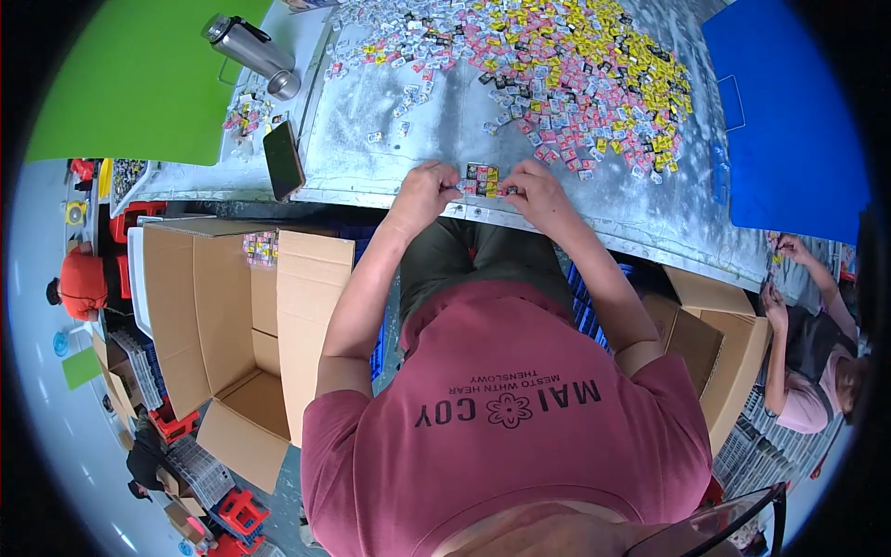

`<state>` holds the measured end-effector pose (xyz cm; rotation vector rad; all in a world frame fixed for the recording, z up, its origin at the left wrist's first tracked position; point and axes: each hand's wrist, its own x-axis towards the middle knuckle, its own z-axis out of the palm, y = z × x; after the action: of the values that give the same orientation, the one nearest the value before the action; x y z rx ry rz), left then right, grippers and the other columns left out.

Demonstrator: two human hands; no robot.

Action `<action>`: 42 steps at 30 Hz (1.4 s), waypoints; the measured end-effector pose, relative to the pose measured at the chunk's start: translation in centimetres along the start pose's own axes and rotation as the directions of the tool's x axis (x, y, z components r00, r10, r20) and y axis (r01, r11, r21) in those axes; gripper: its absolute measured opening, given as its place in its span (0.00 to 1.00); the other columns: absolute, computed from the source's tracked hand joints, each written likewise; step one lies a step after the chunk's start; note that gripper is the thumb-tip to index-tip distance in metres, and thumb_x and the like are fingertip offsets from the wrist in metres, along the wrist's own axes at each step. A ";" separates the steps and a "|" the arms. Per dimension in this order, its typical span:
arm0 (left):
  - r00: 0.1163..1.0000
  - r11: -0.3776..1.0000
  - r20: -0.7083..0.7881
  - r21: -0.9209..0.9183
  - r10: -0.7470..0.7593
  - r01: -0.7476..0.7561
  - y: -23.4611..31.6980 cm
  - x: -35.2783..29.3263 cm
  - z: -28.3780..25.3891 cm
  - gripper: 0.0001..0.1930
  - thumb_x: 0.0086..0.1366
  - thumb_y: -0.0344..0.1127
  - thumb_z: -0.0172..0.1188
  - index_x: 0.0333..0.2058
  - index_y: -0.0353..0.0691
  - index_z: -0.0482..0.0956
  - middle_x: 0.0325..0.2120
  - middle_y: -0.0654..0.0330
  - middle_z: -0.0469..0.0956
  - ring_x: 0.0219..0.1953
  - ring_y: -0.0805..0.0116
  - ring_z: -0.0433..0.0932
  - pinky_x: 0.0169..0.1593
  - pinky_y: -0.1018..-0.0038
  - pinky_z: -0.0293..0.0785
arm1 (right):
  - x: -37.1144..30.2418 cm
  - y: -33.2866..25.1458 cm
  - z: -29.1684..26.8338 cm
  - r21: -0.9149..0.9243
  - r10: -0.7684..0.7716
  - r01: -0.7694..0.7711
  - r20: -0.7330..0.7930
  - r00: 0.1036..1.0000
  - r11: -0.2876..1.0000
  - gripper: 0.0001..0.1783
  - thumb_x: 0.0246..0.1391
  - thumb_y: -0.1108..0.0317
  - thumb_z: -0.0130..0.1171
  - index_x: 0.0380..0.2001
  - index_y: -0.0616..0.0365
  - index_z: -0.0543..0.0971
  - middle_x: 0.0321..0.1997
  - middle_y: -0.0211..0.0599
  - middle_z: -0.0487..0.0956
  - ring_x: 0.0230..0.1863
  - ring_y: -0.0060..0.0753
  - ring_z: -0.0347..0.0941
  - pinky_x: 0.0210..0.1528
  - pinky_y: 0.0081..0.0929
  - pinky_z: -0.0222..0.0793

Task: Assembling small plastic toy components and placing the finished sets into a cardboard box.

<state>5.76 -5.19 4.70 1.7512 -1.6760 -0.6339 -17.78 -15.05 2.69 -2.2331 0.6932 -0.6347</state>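
A compact block of small flat rectangular pieces [486, 174], black, yellow and pink, lies near the table's front edge between my two hands. My left hand [427, 197] is closed in a pinch at the block's left side, where a pale piece [467, 187] shows by the fingertips. Whatever is inside that pinch is too small to tell. At the block's right side, my right hand [542, 197] pinches a small dark piece [510, 190] between thumb and fingers. Further back, a wide heap of loose pieces [575, 84] in yellow, pink, black and white spreads over the metal table [371, 167].
A phone [284, 161] and a steel flask [251, 54] rest at the left. Green [130, 84] and blue [789, 111] boards flank the table. Open cardboard boxes [218, 316] stand below on both sides. At right, a co-worker's hands [784, 269] hold small pieces.
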 end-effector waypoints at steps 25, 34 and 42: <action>0.917 0.864 0.161 0.309 0.364 -0.397 2.6 -2.5 3.0 0.34 0.63 0.40 0.64 0.67 0.39 0.66 0.68 0.54 0.64 0.71 0.49 0.60 0.71 0.54 0.58 | -2.1 0.9 0.6 -0.104 -0.186 0.168 -0.186 0.965 0.980 0.08 0.48 0.73 0.71 0.33 0.60 0.83 0.41 0.39 0.84 0.41 0.43 0.81 0.44 0.36 0.77; 0.907 0.853 0.311 0.351 0.282 -0.386 2.3 -2.7 3.7 0.41 0.65 0.45 0.62 0.72 0.41 0.56 0.74 0.57 0.54 0.76 0.53 0.48 0.76 0.52 0.45 | -2.4 0.5 0.4 -0.259 -0.326 0.270 -0.205 0.923 0.927 0.11 0.46 0.72 0.71 0.35 0.58 0.84 0.43 0.34 0.83 0.42 0.40 0.79 0.45 0.36 0.75; 0.901 0.846 0.322 0.353 0.291 -0.399 2.1 -2.7 3.8 0.42 0.64 0.45 0.63 0.72 0.39 0.55 0.74 0.55 0.53 0.76 0.53 0.49 0.76 0.52 0.45 | -3.0 0.5 0.5 -0.339 -0.340 0.266 -0.179 0.923 0.902 0.12 0.49 0.71 0.70 0.38 0.59 0.83 0.47 0.34 0.83 0.48 0.41 0.78 0.50 0.38 0.74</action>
<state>1.35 -2.90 3.35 1.6116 -2.3850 -0.3639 -19.88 -13.23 1.29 -2.6158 0.5906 -1.0207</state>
